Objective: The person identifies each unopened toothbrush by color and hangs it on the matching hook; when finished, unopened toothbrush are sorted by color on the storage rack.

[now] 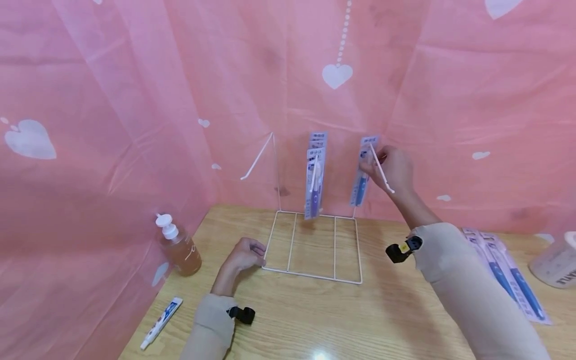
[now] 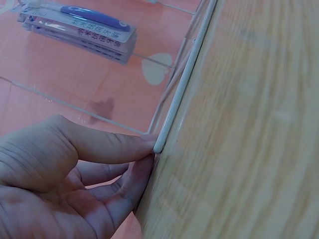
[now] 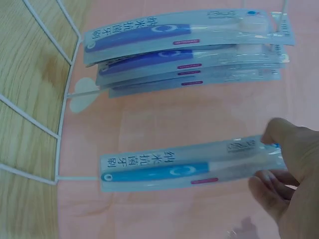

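A white wire rack [image 1: 315,274] stands on the table, its front left corner pinched between the thumb and fingers of my left hand [image 1: 245,254]. The left wrist view shows that thumb [image 2: 117,147] against the end of the white wire. At the rack's right hook [image 1: 382,169], my right hand [image 1: 396,167] holds the upper end of a packaged blue toothbrush [image 3: 154,172] by its edges. Several packaged purple toothbrushes [image 1: 315,185] hang on the middle hook. The left hook [image 1: 257,157] carries nothing.
A pump bottle [image 1: 182,252] of amber liquid and a toothpaste tube [image 1: 161,324] are at the left. Further packaged blue toothbrushes [image 1: 510,275] lie at the right, beside a white container [image 1: 555,262]. A pink curtain [image 1: 472,90] with hearts hangs behind.
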Tool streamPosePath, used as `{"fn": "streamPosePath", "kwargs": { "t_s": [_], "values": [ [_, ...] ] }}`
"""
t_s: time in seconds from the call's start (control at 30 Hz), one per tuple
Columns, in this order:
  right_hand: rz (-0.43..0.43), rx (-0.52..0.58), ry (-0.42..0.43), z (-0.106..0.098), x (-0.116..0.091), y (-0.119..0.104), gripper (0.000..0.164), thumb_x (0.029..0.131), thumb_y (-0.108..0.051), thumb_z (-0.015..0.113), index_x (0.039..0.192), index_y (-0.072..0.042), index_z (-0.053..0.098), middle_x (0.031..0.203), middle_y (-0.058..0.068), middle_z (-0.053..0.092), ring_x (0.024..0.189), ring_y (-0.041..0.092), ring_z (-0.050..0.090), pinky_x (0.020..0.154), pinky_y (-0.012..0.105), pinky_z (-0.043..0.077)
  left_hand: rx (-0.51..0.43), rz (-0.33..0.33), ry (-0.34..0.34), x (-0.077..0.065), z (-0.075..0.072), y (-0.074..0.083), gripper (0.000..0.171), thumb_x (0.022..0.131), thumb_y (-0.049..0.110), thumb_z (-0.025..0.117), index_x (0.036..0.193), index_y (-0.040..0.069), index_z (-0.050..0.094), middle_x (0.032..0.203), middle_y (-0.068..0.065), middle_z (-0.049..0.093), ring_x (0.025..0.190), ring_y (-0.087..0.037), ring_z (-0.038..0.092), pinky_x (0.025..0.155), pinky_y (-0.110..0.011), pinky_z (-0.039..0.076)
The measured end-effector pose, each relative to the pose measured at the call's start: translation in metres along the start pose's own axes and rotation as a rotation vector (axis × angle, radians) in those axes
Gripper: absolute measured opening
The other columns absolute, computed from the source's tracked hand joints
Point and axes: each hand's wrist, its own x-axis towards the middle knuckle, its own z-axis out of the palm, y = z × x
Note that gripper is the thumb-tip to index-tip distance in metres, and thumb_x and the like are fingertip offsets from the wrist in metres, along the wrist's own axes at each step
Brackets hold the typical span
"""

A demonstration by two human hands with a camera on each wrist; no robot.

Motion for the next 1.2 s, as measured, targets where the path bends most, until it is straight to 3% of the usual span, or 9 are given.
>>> {"fn": "streamPosePath", "kwargs": {
  "t_s": [0.2,0.37,0.53,0.63,0.8,0.93,1.03,1.2],
  "values": [
    [0.015,-0.045,-0.160,-0.029,-0.004,0.015,0.038,0.080,-0.024,0.079,0.098,0.006,0.064,0.087,0.022,0.066,0.075,0.034,0.060,0.057,0.033,0.042,0.010,-0.001,0.021,-0.005,-0.006,-0.001,0.035,0.071,-0.011,0.078,0.103,-0.004,0.068,0.091,-0.011,0.063,0.085,-0.023,0.060,0.079,-0.034,0.052],
    [0.006,-0.145,-0.246,-0.054,-0.010,0.065,0.042,0.087,-0.026,0.072,0.106,0.009,0.061,0.098,0.029,0.063,0.084,0.041,0.060,0.061,0.044,0.047,0.010,0.002,0.038,-0.008,-0.012,-0.002,0.035,0.071,-0.010,0.078,0.104,-0.004,0.068,0.092,-0.011,0.062,0.085,-0.024,0.059,0.079,-0.034,0.052],
    [0.043,-0.226,-0.247,-0.067,-0.027,0.120,0.041,0.093,-0.028,0.063,0.103,0.011,0.058,0.094,0.032,0.062,0.081,0.043,0.059,0.059,0.048,0.046,-0.017,-0.007,0.044,-0.011,-0.016,-0.006,0.035,0.070,-0.013,0.078,0.102,-0.006,0.067,0.091,-0.012,0.062,0.084,-0.023,0.059,0.077,-0.032,0.052],
    [0.079,-0.228,-0.281,-0.070,-0.037,0.148,0.042,0.093,-0.028,0.063,0.101,0.014,0.058,0.090,0.032,0.062,0.078,0.043,0.060,0.057,0.046,0.049,-0.028,-0.007,0.048,-0.012,-0.018,-0.008,0.034,0.070,-0.013,0.078,0.102,-0.006,0.068,0.091,-0.012,0.062,0.084,-0.023,0.059,0.076,-0.032,0.052],
    [0.171,-0.234,-0.435,-0.071,-0.059,0.197,0.051,0.093,-0.029,0.062,0.101,0.020,0.055,0.083,0.030,0.062,0.068,0.036,0.060,0.054,0.046,0.051,-0.024,-0.002,0.052,-0.012,-0.018,-0.009,0.035,0.070,-0.013,0.078,0.102,-0.005,0.068,0.091,-0.012,0.062,0.084,-0.023,0.059,0.077,-0.032,0.052],
    [0.197,-0.256,-0.438,-0.064,-0.090,0.238,0.048,0.090,-0.027,0.065,0.093,0.020,0.059,0.081,0.030,0.064,0.066,0.035,0.059,0.055,0.044,0.048,-0.022,0.005,0.030,-0.011,-0.012,-0.010,0.035,0.070,-0.011,0.079,0.103,-0.005,0.068,0.092,-0.012,0.063,0.083,-0.023,0.060,0.078,-0.032,0.052],
    [0.206,-0.275,-0.415,-0.056,-0.108,0.256,0.043,0.089,-0.027,0.065,0.086,0.016,0.064,0.078,0.028,0.065,0.064,0.034,0.060,0.054,0.042,0.046,-0.018,0.019,0.022,-0.010,-0.010,-0.012,0.034,0.071,-0.010,0.079,0.102,-0.005,0.068,0.091,-0.011,0.063,0.083,-0.022,0.060,0.077,-0.032,0.052],
    [0.291,-0.273,-0.458,-0.048,-0.116,0.266,0.040,0.091,-0.027,0.062,0.085,0.012,0.064,0.073,0.018,0.063,0.064,0.030,0.056,0.055,0.040,0.044,-0.029,0.028,0.025,-0.010,-0.011,-0.014,0.033,0.070,-0.011,0.079,0.101,-0.005,0.069,0.089,-0.011,0.063,0.082,-0.022,0.060,0.076,-0.032,0.051]
  ]
}}
